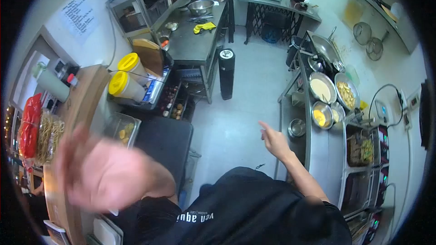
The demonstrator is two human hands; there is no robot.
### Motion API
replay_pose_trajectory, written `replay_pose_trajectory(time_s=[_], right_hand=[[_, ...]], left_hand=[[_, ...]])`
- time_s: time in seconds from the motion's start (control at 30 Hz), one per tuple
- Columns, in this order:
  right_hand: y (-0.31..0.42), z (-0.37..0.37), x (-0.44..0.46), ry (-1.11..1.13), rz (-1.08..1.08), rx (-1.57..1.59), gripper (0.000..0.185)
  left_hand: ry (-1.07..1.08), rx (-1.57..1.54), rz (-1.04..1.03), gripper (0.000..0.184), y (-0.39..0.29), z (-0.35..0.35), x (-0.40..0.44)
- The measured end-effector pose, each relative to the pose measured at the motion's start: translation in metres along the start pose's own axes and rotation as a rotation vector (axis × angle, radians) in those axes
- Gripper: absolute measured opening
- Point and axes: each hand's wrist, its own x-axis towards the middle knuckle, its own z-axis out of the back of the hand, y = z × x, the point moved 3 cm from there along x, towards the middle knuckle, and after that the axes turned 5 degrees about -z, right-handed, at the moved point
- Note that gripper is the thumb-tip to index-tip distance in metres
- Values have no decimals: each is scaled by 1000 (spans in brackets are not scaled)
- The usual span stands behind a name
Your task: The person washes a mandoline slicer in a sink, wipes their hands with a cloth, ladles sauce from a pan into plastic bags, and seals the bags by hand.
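Observation:
My left hand (106,172) is raised close to the camera at the lower left. It is blurred, but its palm shows with nothing in it, and the fingers look apart. Behind it are a dark countertop (161,143) and a clear container (125,129) with yellowish pieces. My right hand (274,141) hangs in the air over the floor, index finger stretched out and the others loosely bent, holding nothing. To its right, a small metal bowl (297,127) sits on the lower shelf of the steel counter.
Bowls of pale batter (321,88), yellow liquid (319,117) and cut pieces (345,94) stand on the right counter. A black cylinder (226,75) stands on the floor. At left are yellow-lidded tubs (129,81) and a wooden ledge (75,104). A yellow cloth (204,28) lies on the steel table.

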Motion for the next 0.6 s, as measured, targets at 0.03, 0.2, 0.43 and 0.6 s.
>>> replay_pose_trajectory(time_s=[0.03, 0.2, 0.43, 0.6], right_hand=[[16, -12, 2, 38, 169, -28, 28], [-16, 32, 160, 118, 597, -202, 17], [-44, 58, 335, 220, 633, -192, 19], [-148, 120, 424, 14, 161, -78, 57]], left_hand=[[15, 19, -3, 54, -5, -4, 6], [805, -370, 656, 40, 115, -215, -68], [763, -355, 677, 57, 217, -366, -124], [1081, -424, 632, 66, 398, -322, -77]])
